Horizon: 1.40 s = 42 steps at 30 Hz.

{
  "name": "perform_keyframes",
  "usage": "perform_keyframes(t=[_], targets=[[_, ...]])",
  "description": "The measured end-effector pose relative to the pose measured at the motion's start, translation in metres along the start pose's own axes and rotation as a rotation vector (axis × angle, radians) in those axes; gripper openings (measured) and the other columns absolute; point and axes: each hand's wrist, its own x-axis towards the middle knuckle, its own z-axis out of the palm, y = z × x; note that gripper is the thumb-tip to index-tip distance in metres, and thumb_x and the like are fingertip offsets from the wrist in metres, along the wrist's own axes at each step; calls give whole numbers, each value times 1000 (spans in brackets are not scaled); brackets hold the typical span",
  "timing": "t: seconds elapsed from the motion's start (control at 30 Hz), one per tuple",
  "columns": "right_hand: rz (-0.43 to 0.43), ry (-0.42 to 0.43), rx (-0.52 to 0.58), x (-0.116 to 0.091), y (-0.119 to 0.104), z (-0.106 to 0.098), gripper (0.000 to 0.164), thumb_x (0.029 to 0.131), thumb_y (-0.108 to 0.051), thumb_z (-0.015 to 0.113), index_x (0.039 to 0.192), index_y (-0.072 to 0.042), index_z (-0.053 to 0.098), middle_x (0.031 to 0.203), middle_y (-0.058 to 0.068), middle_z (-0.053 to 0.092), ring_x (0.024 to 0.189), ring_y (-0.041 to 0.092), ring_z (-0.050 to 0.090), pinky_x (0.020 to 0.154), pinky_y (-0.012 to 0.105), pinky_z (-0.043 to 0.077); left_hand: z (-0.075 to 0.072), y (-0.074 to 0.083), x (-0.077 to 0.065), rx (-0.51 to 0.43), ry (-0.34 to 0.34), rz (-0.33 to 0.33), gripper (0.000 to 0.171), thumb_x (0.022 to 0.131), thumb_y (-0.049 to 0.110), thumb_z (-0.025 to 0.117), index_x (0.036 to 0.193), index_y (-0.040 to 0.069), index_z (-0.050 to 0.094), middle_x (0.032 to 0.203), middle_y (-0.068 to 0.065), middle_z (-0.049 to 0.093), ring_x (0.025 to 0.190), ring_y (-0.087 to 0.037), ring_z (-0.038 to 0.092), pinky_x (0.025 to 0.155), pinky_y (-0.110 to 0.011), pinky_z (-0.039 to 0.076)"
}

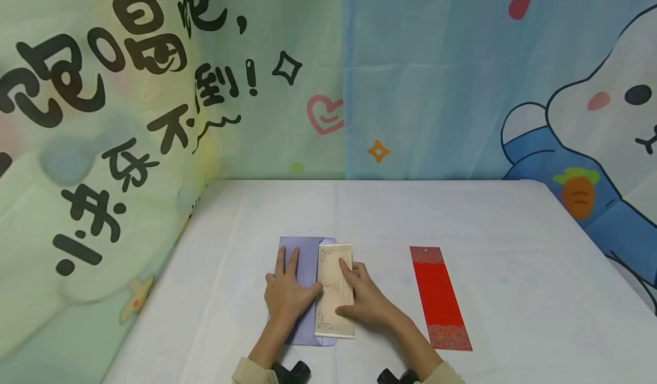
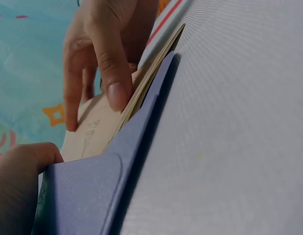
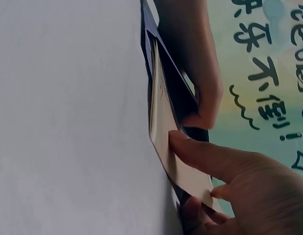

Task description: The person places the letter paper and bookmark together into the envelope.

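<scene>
A lavender envelope [image 1: 308, 253] lies on the white-covered table, its mouth facing right. My left hand [image 1: 287, 295] rests on it with spread fingers, and its thumb hooks over the raised edge of the mouth. From the right, my right hand [image 1: 372, 301] grips a cream folded card [image 1: 327, 315] with printed corner scrolls. In the left wrist view the card's layers [image 2: 100, 117] stand at the envelope's mouth [image 2: 88, 191], the near edge tucked behind its front panel. The right wrist view shows the right thumb and a finger on the card's face [image 3: 190, 171], other fingers beneath.
A long red strip [image 1: 441, 298] with patterned ends lies to the right of my right hand. White cloth [image 1: 513, 258] covers the table. Printed curtains [image 1: 421, 87] hang behind and along the left side.
</scene>
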Motion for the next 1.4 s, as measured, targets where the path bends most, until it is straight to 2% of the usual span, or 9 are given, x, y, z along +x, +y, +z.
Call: perform_keyframes(t=[0.13,0.27,0.47,0.57,0.7,0.9,1.07,1.4], targets=[[11,5,46,-2,4,-3,98,64,-8,82,144,-1,26,127,13,32,86,15,44,71,24,40,0,0,0,-8,1,-1,89,56,51,67,137,20,46,148,-8,28,73,-30,45,46,-32,35],[-1,11,59,-1,6,-3,99,63,-6,82,144,0,25,126,13,31,70,12,41,56,20,37,0,1,0,-9,0,-2,89,56,51,67,137,20,46,148,-8,28,74,-30,46,46,-32,35],[-63,48,21,2,4,1,102,61,-4,83,142,8,21,126,16,30,69,11,41,57,20,38,-1,0,0,4,-9,-4,89,57,51,67,138,21,45,149,-7,27,75,-31,46,48,-33,36],[-66,46,15,4,2,4,103,61,-5,83,142,10,20,126,18,30,70,10,42,59,19,39,-2,0,0,7,-16,-7,89,57,52,67,138,21,45,149,-7,27,75,-31,46,48,-33,37],[-55,41,20,5,0,7,104,61,-7,84,142,9,21,127,18,31,74,11,42,61,20,39,-3,0,0,1,-21,-12,90,57,52,67,138,21,45,149,-7,27,76,-31,46,48,-34,38],[-68,6,-38,3,2,2,101,61,-10,84,142,7,25,126,14,33,74,10,43,64,21,38,-2,0,-1,-3,-24,-13,89,56,51,67,138,22,45,149,-7,27,74,-30,45,48,-33,36],[-92,-31,-56,3,6,-3,99,61,-10,84,141,6,28,123,10,33,75,9,43,62,20,37,-1,0,-1,-5,-19,-5,89,56,50,67,137,21,46,148,-7,28,73,-29,45,47,-33,35],[-99,-28,-22,5,1,0,102,60,-6,84,141,10,24,126,15,33,65,8,44,55,21,41,-1,0,-1,2,-21,-2,90,57,52,68,138,21,45,148,-7,27,74,-31,45,48,-34,37]])
